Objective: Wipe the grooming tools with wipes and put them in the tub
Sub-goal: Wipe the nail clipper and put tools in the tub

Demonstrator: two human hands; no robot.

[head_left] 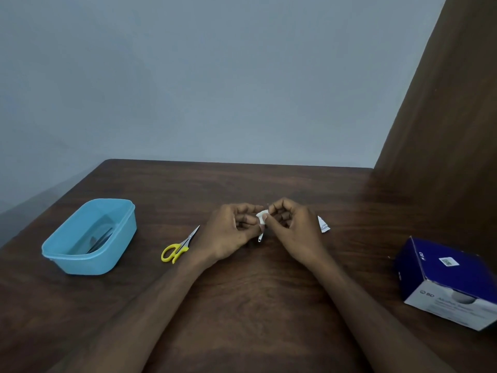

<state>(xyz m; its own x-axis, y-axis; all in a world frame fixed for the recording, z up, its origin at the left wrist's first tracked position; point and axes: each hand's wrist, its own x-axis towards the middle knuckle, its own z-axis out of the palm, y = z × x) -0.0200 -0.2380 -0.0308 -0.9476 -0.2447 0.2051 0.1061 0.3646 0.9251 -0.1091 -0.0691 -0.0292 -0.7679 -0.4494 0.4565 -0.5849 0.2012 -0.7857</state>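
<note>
Over the middle of the dark wooden table [242, 292], my left hand [231, 232] and my right hand [291, 227] meet fingertip to fingertip. Between them sits a small white wipe [261, 217], pinched by my right fingers and wrapped around a thin metal tool [260, 238]. Only the tool's lower end shows, poking out below my left thumb, which grips it. A light blue tub [88, 238] stands at the left with dark metal tools lying inside. Yellow-handled scissors [178, 247] lie on the table between the tub and my left wrist.
A torn white wipe sachet [323, 224] lies just right of my right hand. A blue and white box of swabs [446, 284] sits at the right edge. A brown wooden panel [443, 117] rises at the back right; a grey wall stands behind the table.
</note>
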